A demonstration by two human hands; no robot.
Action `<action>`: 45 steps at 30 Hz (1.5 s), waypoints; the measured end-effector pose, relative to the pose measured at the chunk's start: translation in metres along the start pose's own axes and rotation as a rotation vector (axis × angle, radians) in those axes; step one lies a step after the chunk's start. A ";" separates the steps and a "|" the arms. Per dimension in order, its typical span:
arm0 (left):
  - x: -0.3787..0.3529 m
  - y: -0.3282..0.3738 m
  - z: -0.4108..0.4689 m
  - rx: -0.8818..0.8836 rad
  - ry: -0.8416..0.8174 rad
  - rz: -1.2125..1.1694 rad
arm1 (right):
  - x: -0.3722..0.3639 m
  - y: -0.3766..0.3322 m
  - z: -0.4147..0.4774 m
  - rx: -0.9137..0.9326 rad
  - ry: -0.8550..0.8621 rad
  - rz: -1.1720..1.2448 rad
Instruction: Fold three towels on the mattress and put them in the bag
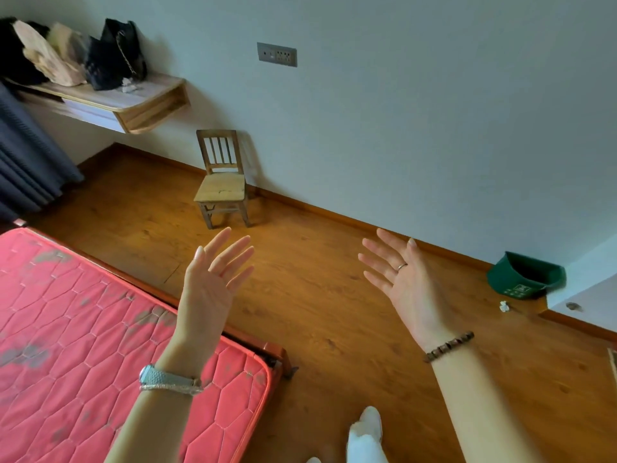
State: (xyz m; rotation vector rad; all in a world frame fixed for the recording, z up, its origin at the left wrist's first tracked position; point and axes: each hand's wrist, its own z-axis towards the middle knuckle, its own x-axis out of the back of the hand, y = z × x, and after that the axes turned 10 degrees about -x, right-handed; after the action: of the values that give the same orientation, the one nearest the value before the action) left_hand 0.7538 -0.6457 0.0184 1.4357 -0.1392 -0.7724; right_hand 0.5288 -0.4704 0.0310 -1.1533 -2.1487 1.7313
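Left hand (213, 279), right hand (404, 279) spread — pink mattress (83, 329), wood floor (317, 322), small chair (222, 188)

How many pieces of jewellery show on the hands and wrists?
3: a silver wristband on the left wrist, a wooden bead bracelet on the right wrist, and a ring on the right hand. Others could be hidden from this angle.
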 end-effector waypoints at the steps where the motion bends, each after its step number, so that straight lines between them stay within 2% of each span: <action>1: -0.002 -0.004 0.007 -0.003 0.008 0.003 | 0.002 -0.005 0.012 -0.002 -0.018 0.001; 12: -0.046 -0.073 0.135 -0.133 0.265 0.016 | 0.040 -0.077 0.201 -0.084 -0.189 -0.068; 20: -0.040 -0.084 0.179 -0.188 0.498 0.016 | 0.014 -0.110 0.307 -0.159 -0.354 -0.178; 26: 0.000 -0.067 0.201 -0.267 0.682 0.055 | -0.045 -0.104 0.362 -0.219 -0.518 -0.250; 37: 0.100 -0.044 0.276 -0.377 0.831 0.052 | -0.198 -0.097 0.471 -0.246 -0.722 -0.330; 45: 0.167 -0.010 0.326 -0.415 0.873 0.078 | -0.297 -0.091 0.532 -0.271 -0.824 -0.296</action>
State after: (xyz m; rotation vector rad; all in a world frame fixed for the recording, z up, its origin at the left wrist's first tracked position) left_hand 0.7045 -1.0088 0.0060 1.2412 0.5995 -0.0496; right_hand 0.3982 -1.0724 0.0401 -0.0808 -2.8718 2.0244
